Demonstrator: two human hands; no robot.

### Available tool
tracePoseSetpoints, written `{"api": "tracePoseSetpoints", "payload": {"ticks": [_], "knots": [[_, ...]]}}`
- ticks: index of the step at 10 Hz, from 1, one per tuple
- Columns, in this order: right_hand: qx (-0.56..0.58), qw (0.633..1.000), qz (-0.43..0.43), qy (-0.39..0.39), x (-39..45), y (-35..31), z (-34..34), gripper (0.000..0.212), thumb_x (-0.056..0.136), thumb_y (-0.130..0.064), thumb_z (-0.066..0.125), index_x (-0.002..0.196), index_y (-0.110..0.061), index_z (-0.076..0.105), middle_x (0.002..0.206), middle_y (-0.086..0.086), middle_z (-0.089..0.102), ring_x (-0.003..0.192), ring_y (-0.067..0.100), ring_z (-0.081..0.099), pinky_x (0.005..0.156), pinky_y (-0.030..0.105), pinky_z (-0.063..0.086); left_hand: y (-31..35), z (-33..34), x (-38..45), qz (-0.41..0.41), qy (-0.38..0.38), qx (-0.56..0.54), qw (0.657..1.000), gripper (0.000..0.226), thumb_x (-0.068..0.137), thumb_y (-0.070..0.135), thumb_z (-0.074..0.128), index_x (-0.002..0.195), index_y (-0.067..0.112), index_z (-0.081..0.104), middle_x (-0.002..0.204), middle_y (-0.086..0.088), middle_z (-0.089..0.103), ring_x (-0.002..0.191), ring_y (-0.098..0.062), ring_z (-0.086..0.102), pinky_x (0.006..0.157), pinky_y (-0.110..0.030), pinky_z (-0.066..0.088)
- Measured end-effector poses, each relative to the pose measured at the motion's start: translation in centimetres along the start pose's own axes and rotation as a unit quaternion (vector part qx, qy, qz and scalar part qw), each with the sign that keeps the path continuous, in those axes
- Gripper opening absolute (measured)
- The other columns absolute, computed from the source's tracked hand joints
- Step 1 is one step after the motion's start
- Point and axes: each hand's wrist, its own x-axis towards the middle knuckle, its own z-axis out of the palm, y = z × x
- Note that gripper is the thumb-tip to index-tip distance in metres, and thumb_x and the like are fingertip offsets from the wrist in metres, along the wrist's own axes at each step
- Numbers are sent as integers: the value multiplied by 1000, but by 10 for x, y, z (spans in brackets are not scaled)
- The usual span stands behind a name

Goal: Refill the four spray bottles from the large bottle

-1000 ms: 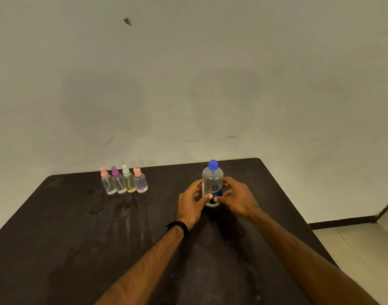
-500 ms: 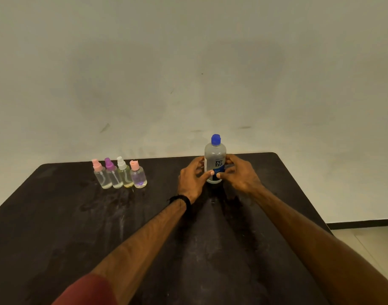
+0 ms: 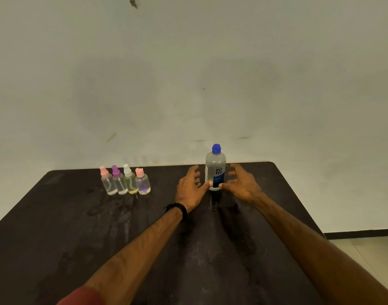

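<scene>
Spray bottles: four, upright in a tight row at the far left of my tabletop (image 3: 67, 227), well apart from my hands.
Row, left to right: a pink-capped bottle (image 3: 107, 182), a purple-capped bottle (image 3: 118, 181), a white-capped bottle (image 3: 130, 180), and a second pink-capped bottle (image 3: 142, 182) with a squatter body.
Their contents: each holds only a little liquid near the bottom; the white-capped one looks yellowish, the last one faintly purple.
Large bottle: one (image 3: 215, 170), clear with a blue cap and a blue label, standing upright near the far edge of the tabletop, to the right of the row.
Hands: two, one on each side of the large bottle.
My left hand (image 3: 192, 187): fingers spread and loosely bent, thumb tip touching the bottle's lower front; the fingers sit just beside the bottle and do not wrap it.
My right hand (image 3: 240, 184): mirrors it, fingers spread and slightly curled, thumb tip at the bottle's lower front, fingers just clear of its side.
Arms: both forearms reach forward across the tabletop and converge on the bottle.
Wristband: one (image 3: 181, 209), black, on my left wrist.
Sleeve: a red edge (image 3: 83, 297) at my left arm.
</scene>
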Motion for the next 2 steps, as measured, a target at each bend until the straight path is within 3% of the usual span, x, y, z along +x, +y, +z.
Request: {"api": "tracePoseSetpoints", "payload": {"ticks": [1,2], "knots": [[0,1000,11,-9,-17,-3,-8,74,83,-25,76,145,-13,37,140,8,54,123,23,56,93,29,47,5,-16,-17,-4,0,9,1000,71,88,33,75,148,17,40,142,-9,57,126,-23,59,103,-34,50],[15,999,15,45,-43,-7,-12,36,87,-30,72,117,-15,61,109,3,69,95,16,66,77,23,53,9,-30,-44,-4,-26,-9,1000,63,89,32,75,143,18,46,138,-5,60,122,-18,61,102,-30,50]]}}
